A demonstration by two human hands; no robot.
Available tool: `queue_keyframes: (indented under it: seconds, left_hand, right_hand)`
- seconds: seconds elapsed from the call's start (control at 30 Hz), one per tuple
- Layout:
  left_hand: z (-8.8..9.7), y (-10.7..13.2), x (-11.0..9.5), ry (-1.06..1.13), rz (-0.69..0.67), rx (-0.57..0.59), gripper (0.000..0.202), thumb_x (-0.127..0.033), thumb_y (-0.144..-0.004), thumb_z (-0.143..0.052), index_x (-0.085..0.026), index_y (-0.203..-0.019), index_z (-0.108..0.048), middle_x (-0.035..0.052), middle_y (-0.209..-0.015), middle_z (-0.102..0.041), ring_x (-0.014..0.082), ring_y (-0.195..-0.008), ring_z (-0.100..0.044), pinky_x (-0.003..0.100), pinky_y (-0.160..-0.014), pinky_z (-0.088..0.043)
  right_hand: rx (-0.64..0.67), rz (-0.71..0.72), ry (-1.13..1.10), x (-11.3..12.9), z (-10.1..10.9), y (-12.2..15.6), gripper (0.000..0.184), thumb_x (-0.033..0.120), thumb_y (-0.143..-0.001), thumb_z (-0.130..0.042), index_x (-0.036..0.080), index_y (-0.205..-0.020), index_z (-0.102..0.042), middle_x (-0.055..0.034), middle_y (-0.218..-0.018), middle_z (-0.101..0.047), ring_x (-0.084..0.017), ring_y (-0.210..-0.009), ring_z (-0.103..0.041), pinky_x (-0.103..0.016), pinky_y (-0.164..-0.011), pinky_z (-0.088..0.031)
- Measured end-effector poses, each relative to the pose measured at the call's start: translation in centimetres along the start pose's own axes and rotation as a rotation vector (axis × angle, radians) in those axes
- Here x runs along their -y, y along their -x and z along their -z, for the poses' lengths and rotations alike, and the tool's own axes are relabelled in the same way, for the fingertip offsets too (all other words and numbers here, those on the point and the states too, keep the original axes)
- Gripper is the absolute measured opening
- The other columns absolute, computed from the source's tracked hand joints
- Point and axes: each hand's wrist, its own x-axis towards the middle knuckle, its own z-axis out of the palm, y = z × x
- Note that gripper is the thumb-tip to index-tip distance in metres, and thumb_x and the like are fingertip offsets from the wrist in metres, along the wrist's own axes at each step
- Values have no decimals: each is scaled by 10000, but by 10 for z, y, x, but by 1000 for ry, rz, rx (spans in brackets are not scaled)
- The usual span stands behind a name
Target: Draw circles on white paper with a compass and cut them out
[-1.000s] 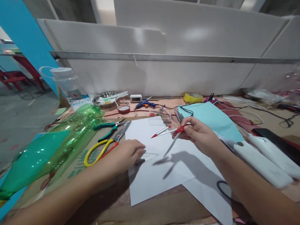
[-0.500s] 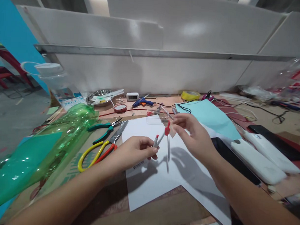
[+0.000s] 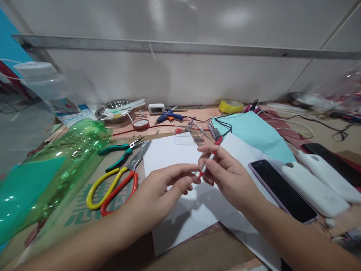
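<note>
A small drawing compass [image 3: 211,155], silver with red parts, has its legs folded close together and slants over white paper. My right hand [image 3: 228,170] is closed around it, thumb and fingers gripping the middle. My left hand [image 3: 169,184] is beside its lower red end, with thumb and index finger apart. The left index fingertip reaches that end; I cannot tell whether it presses on it. Beneath both hands lie overlapping white paper sheets [image 3: 163,156]. A clear plastic case [image 3: 184,140] rests on the paper's far edge.
Scissors [image 3: 109,192] and green-handled pliers [image 3: 120,157] lie left of the paper. A green plastic bottle [image 3: 70,159] is further left. Phones, among them a dark-screened one [image 3: 282,190], lie at right. Behind are a blue glue gun [image 3: 171,116], tape [image 3: 230,107] and a metal bowl [image 3: 102,115].
The compass was hanging with its legs spread; now they are folded together. My right hand has come down around it, and my left fingers have let go of one leg. The view has tilted down.
</note>
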Motion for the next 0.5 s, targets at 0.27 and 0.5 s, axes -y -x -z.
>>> queue_keyframes:
  seconds: [0.27, 0.5]
  left_hand:
    - [-18, -1, 12, 153, -92, -29, 349, -140, -876, -701, -237, -1209, -674, 13, -995, -783, 146, -919, -730, 260, -866, -584]
    - [-25, 7, 17, 75, -225, -96, 219, -146, -887, -726, -224, -1091, -725, 14, -960, -779, 145, -875, -725, 274, -855, -582]
  right_hand:
    - [-3, -98, -243, -3, -8, 6, 337, 431, -898, -739, 283, -1140, -557, 86, -722, -580, -50, -417, -470, -204, -418, -409]
    - [-9, -145, -329, -3, -15, 10, 372, 431, -848, -788, 255, -1114, -597, 93, -644, -578, -46, -377, -422, -192, -375, -411]
